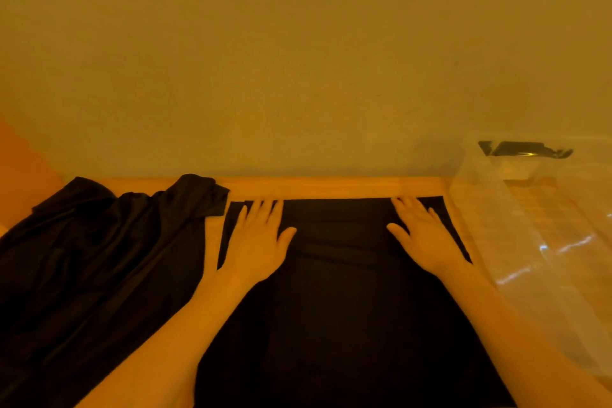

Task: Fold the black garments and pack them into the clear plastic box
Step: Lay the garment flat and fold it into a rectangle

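Light: warm orange-yellow cast over everything; colours are hard to judge.
Tabletop: light wood, its far edge running along a plain wall.
Flat garment: black cloth spread smooth in the middle of the tabletop, reaching from close to the far edge down to the near edge of the view; a folded band of cloth crosses it below the fingers.
Left hand: palm down on the far left part of the flat garment, fingers straight and spread, thumb pointing inward; it presses the cloth and grips nothing.
Right hand: palm down on the far right part of the same garment, fingers straight, thumb pointing inward; it also grips nothing.
Hands together: well apart, one near each far corner of the cloth.
Garment pile: black cloth lying rumpled and unfolded along the left side of the tabletop, touching the left forearm, with a fold rising at the far edge.
Clear plastic box: at the right edge of the tabletop, just beside the flat garment, open at the top.
Box contents: a dark piece shows at its far end; what it is cannot be told.
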A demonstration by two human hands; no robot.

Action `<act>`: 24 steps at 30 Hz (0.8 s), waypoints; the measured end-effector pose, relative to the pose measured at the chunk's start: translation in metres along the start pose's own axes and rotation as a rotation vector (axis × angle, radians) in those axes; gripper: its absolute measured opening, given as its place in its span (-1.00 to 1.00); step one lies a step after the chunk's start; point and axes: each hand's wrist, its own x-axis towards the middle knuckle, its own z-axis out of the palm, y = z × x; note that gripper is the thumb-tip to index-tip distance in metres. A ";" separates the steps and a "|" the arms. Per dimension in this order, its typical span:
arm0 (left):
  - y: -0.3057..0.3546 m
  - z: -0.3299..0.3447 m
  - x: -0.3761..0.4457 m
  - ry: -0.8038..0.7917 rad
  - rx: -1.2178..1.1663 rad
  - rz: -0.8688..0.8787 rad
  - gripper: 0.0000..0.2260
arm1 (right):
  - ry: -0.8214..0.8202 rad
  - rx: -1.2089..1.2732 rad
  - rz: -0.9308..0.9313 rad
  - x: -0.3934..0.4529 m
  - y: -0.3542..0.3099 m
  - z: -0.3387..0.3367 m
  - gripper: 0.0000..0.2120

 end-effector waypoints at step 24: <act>0.002 0.004 -0.110 -0.074 0.035 0.094 -0.26 | -0.122 -0.010 -0.234 -0.113 -0.011 0.003 -0.40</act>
